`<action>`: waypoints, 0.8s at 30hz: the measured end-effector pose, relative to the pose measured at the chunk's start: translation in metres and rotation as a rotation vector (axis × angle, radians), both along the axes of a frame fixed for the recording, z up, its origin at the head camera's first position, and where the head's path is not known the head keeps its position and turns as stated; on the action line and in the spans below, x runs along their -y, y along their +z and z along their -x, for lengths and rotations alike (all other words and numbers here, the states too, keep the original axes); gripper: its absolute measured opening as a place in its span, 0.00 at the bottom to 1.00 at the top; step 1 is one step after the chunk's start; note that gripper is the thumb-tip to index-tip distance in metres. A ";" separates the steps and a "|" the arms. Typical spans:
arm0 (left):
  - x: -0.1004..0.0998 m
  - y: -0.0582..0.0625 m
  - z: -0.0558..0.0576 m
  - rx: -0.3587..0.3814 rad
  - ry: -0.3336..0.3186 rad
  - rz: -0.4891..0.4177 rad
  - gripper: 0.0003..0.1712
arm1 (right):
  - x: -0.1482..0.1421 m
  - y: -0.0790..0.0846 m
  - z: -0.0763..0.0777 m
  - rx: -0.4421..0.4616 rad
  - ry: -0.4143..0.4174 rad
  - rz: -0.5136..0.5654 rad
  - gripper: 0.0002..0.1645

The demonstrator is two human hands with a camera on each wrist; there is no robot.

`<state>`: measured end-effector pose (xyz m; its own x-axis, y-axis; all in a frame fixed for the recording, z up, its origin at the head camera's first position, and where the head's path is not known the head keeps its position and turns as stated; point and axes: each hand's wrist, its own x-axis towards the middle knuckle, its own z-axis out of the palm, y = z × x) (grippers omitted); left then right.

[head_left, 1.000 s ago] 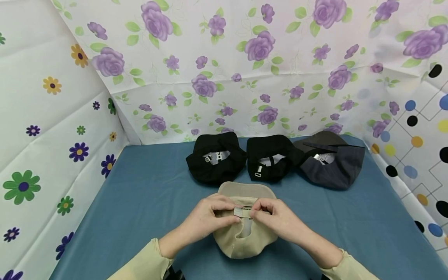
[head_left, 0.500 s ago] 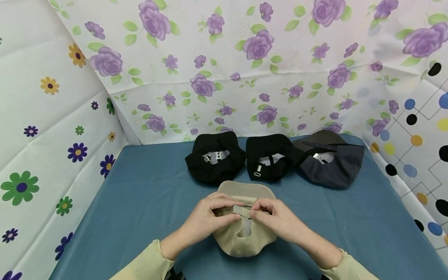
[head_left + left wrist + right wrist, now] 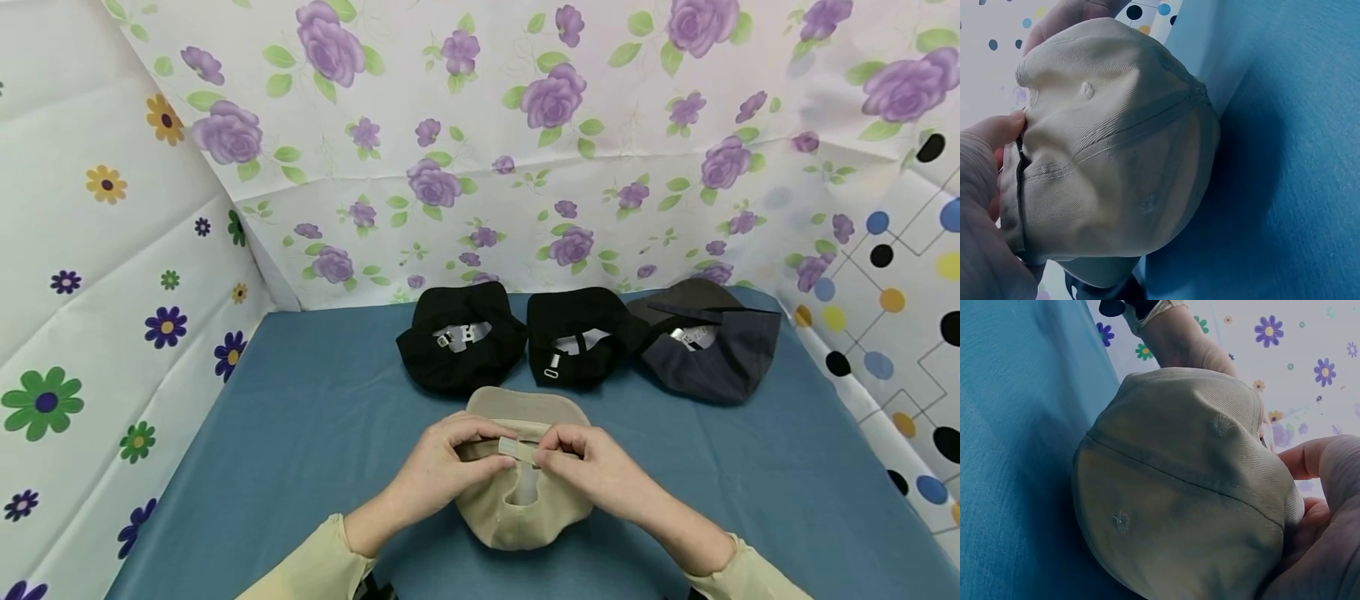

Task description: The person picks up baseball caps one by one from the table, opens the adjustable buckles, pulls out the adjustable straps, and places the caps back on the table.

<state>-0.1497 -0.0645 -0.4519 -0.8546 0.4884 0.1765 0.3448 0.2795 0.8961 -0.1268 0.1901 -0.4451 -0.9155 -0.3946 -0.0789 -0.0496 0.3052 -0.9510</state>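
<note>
A beige baseball cap [image 3: 528, 521] is held between both hands in the head view, its brim away from me and its back opening facing me. My left hand [image 3: 450, 457] grips the cap's back edge on the left, thumb outside and fingers toward the inside. With thumb and forefinger, my right hand [image 3: 596, 467] pinches the beige strap [image 3: 517, 451], whose pale end points to the left hand. In the left wrist view the cap's crown [image 3: 1116, 137] hangs close over the blue cloth, and the left thumb presses its edge. Stitched eyelets show on the crown [image 3: 1179, 469] in the right wrist view.
Behind the beige cap lie a black cap [image 3: 465, 367] at left, another black cap [image 3: 573, 308] in the middle and a dark grey cap [image 3: 720, 367] at right. A blue cloth [image 3: 322, 392] covers the table. Patterned sheets [image 3: 510, 208] stand round its back and sides.
The strap's pale end has tilted up slightly, and my left fingertips have drawn back a little from it. The cap and the right hand stay almost in place.
</note>
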 end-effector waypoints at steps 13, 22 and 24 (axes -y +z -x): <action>0.003 0.000 0.002 0.005 -0.024 0.030 0.15 | 0.001 0.005 0.000 -0.032 -0.028 -0.023 0.10; 0.003 0.000 0.002 0.034 -0.024 0.031 0.14 | 0.001 0.007 -0.001 -0.028 -0.040 -0.022 0.10; 0.003 -0.001 0.003 0.018 -0.028 0.034 0.12 | 0.001 0.007 0.000 -0.024 -0.049 -0.027 0.10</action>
<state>-0.1524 -0.0674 -0.4525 -0.8432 0.5179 0.1440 0.3368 0.3003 0.8924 -0.1265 0.1894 -0.4377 -0.9352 -0.3477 -0.0664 -0.0570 0.3331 -0.9412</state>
